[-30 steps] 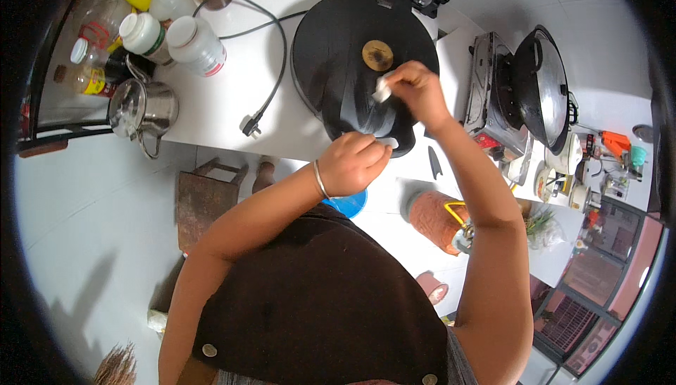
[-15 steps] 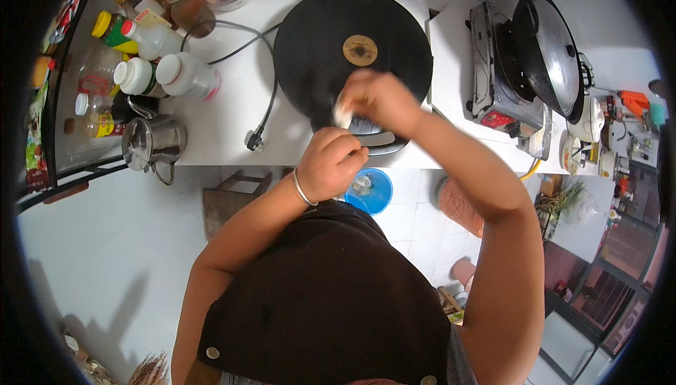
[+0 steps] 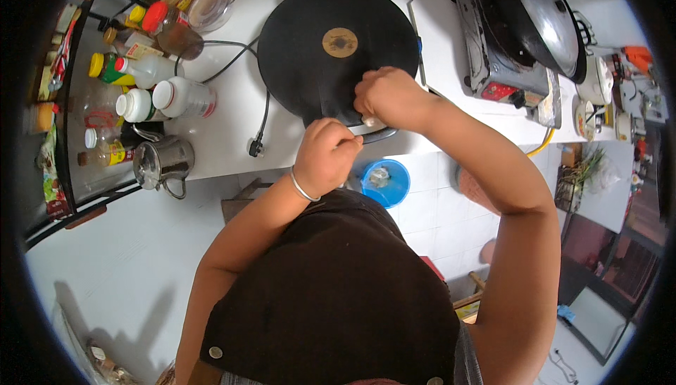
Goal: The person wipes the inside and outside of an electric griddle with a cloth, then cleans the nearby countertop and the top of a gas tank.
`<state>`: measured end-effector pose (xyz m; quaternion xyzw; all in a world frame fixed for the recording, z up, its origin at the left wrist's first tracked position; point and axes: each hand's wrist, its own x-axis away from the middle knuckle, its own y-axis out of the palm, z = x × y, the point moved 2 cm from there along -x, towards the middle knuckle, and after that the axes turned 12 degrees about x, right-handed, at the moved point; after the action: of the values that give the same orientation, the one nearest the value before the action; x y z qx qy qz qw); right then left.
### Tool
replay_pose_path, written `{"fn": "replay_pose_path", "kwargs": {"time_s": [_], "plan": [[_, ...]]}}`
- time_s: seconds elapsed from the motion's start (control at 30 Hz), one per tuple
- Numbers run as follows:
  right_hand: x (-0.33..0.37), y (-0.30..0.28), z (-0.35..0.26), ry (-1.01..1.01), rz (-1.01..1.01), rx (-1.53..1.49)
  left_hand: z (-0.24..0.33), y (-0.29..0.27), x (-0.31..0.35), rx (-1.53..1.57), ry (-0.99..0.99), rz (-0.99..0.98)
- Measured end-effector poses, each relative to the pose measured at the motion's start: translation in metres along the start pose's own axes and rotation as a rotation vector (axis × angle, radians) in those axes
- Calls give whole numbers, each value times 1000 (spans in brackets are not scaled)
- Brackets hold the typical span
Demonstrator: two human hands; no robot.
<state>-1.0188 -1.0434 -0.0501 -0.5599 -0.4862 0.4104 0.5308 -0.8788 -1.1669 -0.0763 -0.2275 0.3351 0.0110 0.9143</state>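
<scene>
A round black electric griddle with a gold disc label on its lid stands on the white counter, its lid down. My right hand is closed over the lid's near right edge, by the front handle. A bit of a small whitish wad shows under its fingers; cloth or paper, I cannot tell. Just left of the handle, my left hand is a closed fist with a bangle at the wrist. What its fingers hold, if anything, is hidden.
Several jars and bottles crowd the left, with a white bottle and a steel pot nearer. A plug lies on the counter. To the right stands a gas stove with a lidded wok. A blue bucket stands below.
My right hand has moved right and toward the near edge of the lid with the whitish wad. My left hand stays closed near the handle. The whole view has shifted slightly.
</scene>
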Motion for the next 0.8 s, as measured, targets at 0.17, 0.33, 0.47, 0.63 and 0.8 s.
{"fn": "replay_pose_path", "kwargs": {"time_s": [0.17, 0.33, 0.47, 0.63, 0.8], "plan": [[60, -13, 38, 572, 465, -156, 1, -22, -10, 92, -158, -84], [76, 20, -55, 667, 761, -285, -12, -37, -16, 257, -348, -86], [35, 30, -131, 555, 760, -177, -34, -37, -7, 332, -454, -87], [7, 30, -140, 545, 821, -105, -28, -44, -15, 426, -461, -159], [95, 68, -92, 1014, 1178, 29, 0, -44, -37, 10, -238, -359]]}}
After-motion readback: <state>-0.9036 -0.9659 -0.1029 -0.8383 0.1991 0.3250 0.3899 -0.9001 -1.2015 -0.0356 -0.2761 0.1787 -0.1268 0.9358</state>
